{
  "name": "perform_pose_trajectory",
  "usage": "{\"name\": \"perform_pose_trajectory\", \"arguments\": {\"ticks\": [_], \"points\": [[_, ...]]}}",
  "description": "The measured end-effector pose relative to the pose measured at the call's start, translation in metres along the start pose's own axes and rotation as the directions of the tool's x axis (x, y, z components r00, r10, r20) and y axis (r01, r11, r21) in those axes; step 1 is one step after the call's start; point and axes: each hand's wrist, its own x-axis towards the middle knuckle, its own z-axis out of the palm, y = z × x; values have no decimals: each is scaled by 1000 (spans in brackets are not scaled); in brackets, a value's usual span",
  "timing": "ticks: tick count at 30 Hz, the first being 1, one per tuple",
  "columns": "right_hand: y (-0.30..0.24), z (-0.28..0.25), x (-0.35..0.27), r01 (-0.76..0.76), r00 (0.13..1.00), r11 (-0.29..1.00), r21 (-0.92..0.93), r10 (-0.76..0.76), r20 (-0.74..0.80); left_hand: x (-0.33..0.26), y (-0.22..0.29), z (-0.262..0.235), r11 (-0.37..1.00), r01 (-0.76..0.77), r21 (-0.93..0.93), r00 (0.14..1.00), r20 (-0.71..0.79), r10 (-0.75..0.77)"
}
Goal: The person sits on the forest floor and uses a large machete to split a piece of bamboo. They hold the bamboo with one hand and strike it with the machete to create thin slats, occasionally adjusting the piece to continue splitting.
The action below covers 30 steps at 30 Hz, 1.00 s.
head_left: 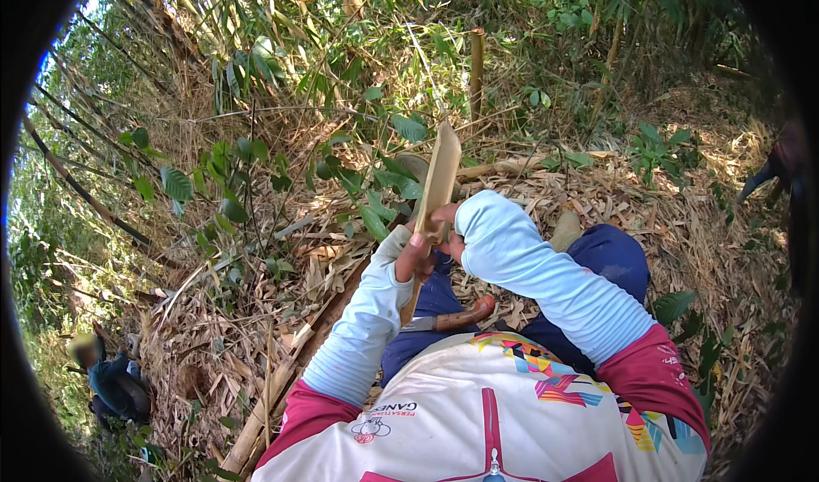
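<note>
A pale, flat bamboo slat stands nearly upright in front of my body, its pointed end up. My left hand is closed around its middle, thumb lying along it. On the slat's right side, my right hand is closed at the same height, its fingers bent against it. Part of the right fingers is hidden behind the slat and the sleeve. The slat's lower end reaches down to my lap. There a large knife with a brown wooden handle lies across my blue trousers, much of its blade hidden.
Dry bamboo leaves cover the ground. A long bamboo pole runs beside my left side. A cut upright stump stands ahead among leafy plants. One person sits at far left; another is at the right rim.
</note>
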Motion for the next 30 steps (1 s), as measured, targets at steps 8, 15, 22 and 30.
{"name": "perform_pose_trajectory", "arguments": {"ticks": [8, 15, 22, 30], "points": [[17, 3, 6, -31, 997, 999, -41, 34, 74, 2, 6, 5, 1000, -6, 19, 1000, -4, 6], [26, 15, 3, 156, 985, 983, -96, -148, 90, 2, 15, 5, 997, 8, 74, 1000, 24, -10], [-3, -10, 5, 13, 994, 991, -134, 2, 107, -1, 13, 2, 989, 9, 145, 1000, 14, -11], [21, 1, 7, 73, 997, 908, -413, -55, 56, -7, 17, 10, 996, 31, 86, 999, -20, -30]]}}
